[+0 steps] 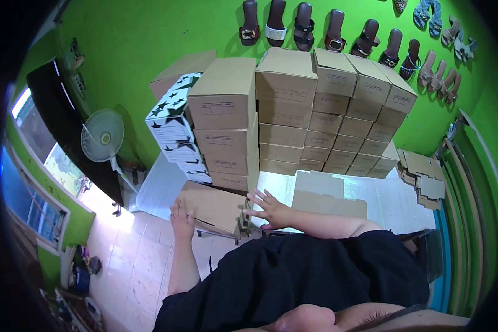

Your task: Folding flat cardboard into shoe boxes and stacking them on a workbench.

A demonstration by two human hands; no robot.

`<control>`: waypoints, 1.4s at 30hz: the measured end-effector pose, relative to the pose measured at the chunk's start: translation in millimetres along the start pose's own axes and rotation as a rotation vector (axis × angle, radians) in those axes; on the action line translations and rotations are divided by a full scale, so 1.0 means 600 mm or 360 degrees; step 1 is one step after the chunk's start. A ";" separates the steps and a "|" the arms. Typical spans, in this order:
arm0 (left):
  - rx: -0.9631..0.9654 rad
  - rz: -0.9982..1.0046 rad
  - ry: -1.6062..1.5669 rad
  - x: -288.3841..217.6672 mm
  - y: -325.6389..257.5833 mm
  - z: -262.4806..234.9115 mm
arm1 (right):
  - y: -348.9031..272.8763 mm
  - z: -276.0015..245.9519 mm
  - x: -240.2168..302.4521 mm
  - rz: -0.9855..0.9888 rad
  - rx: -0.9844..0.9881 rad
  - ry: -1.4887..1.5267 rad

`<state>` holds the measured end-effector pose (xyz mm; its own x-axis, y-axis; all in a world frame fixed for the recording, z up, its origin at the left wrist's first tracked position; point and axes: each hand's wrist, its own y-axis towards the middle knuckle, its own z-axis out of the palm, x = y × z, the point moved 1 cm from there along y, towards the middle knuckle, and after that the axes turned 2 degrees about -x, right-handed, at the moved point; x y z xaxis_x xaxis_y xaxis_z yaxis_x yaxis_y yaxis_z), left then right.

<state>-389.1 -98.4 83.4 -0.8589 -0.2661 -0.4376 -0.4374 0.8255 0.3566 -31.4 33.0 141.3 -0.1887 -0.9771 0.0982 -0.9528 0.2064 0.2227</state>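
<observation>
A brown cardboard box lies partly folded on the white table in front of me. My left hand grips its near left edge. At the box's right end, my right hand presses with fingers spread on a flap. Flat cardboard blanks lie just right of my right hand.
Stacks of brown boxes and a star-printed stack line the table's far side against the green wall. Sandals hang above. More flat blanks sit at right. A standing fan is at left by the window.
</observation>
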 end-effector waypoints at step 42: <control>0.0435 0.0817 -0.0597 -0.345 -0.004 0.008 | -0.404 -0.423 -0.104 0.1293 0.0119 0.0188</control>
<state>-208.8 -42.7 169.2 -0.7676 0.3415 -0.5424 0.1249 0.9097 0.3959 271.7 56.9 327.5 -0.8038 -0.5117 0.3035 -0.5439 0.8388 -0.0263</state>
